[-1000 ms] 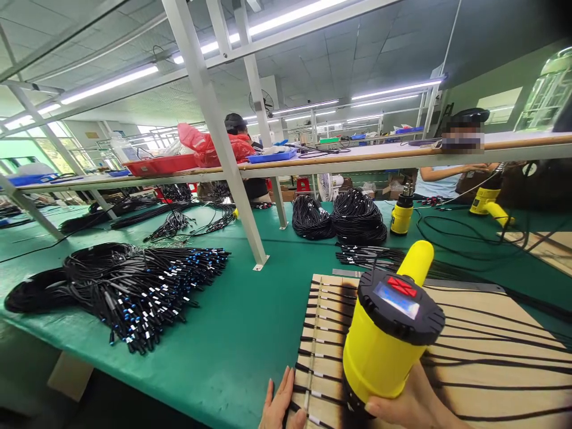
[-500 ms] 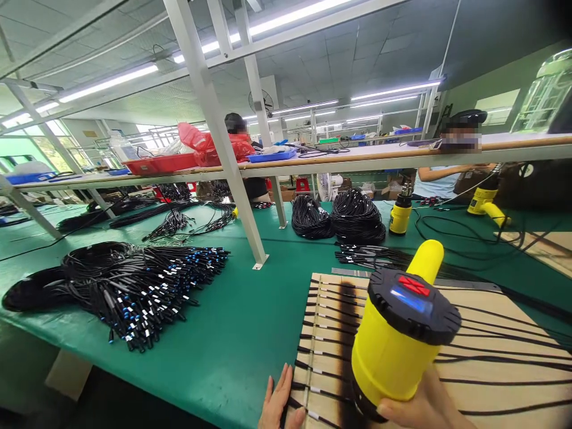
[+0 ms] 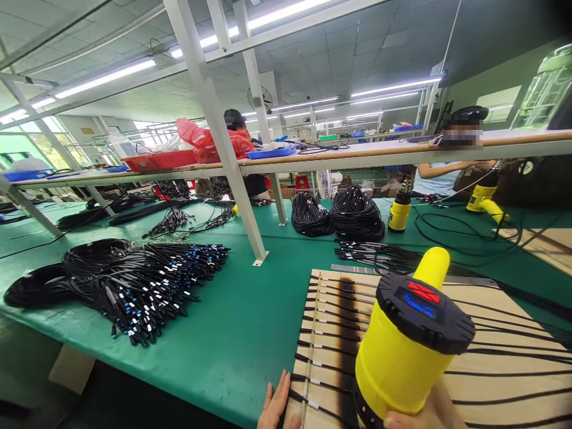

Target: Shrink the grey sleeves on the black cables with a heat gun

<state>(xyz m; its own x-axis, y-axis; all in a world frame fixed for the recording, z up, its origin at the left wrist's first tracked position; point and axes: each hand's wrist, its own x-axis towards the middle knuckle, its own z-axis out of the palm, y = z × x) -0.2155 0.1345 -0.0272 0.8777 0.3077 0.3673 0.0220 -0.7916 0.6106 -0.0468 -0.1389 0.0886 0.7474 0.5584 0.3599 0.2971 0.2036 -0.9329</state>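
Note:
My right hand point(image 3: 431, 411) is closed around a yellow heat gun point(image 3: 397, 357) with a black cap and a lit blue display. The gun hangs over a wooden board point(image 3: 496, 381), its nozzle hidden below its body. Across the board lie black cables point(image 3: 509, 348) in spaced rows, their ends set along a strip near the left edge. White sleeves show on several cable ends, and a dark scorched band point(image 3: 347, 322) runs beneath them. At the board's lower left edge, my left hand point(image 3: 274, 405) rests with fingers stretched out, close to the nearest cable ends.
A large bundle of black cables with blue and white ends point(image 3: 147, 286) lies on the green table point(image 3: 241, 333). Coiled cables point(image 3: 357, 214) and another heat gun point(image 3: 400, 211) stand farther back. A metal post point(image 3: 218, 137) supports a shelf point(image 3: 322, 158). Two people are beyond it.
The heat gun in my right hand has shifted slightly right and down in view. My left hand sits slightly lower, still at the board's edge.

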